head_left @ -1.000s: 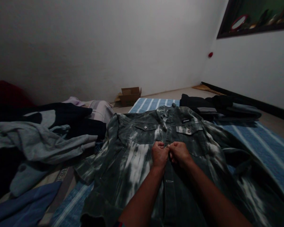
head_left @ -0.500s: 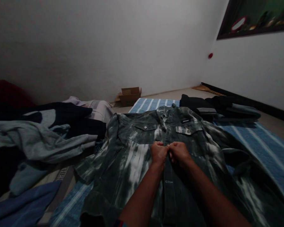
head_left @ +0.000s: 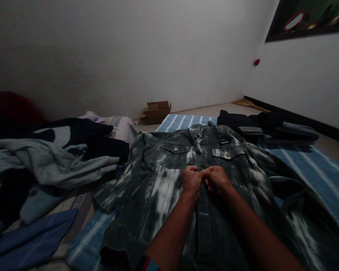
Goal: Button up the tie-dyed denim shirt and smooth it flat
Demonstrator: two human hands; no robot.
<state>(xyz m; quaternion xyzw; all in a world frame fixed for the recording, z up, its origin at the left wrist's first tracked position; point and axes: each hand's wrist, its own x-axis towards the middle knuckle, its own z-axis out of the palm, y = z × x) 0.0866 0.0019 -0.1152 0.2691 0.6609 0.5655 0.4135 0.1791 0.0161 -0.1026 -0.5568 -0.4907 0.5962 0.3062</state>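
Observation:
A dark green-grey denim jacket (head_left: 165,192) with whitish streaks lies spread out, front side up, its collar pointing away from me. My left hand (head_left: 191,178) and my right hand (head_left: 216,177) meet at the middle of its front opening. Both are closed, with fingertips pinching the two edges of the button placket. The button between them is hidden by my fingers. Below my hands a buttonhole shows on the placket. Two flap pockets with buttons sit on the chest, and a small dark label is above the right one.
Under the jacket is a blue striped cloth (head_left: 322,169). Folded dark clothes (head_left: 265,126) lie at the back right. A loose heap with a grey garment (head_left: 48,162) and a blue cloth (head_left: 31,235) fills the left side. An open cardboard box (head_left: 157,113) stands by the wall.
The view has shifted slightly, so everything sits a little further right. Both hands stay pinched at the same spot on the placket, with hardly any movement.

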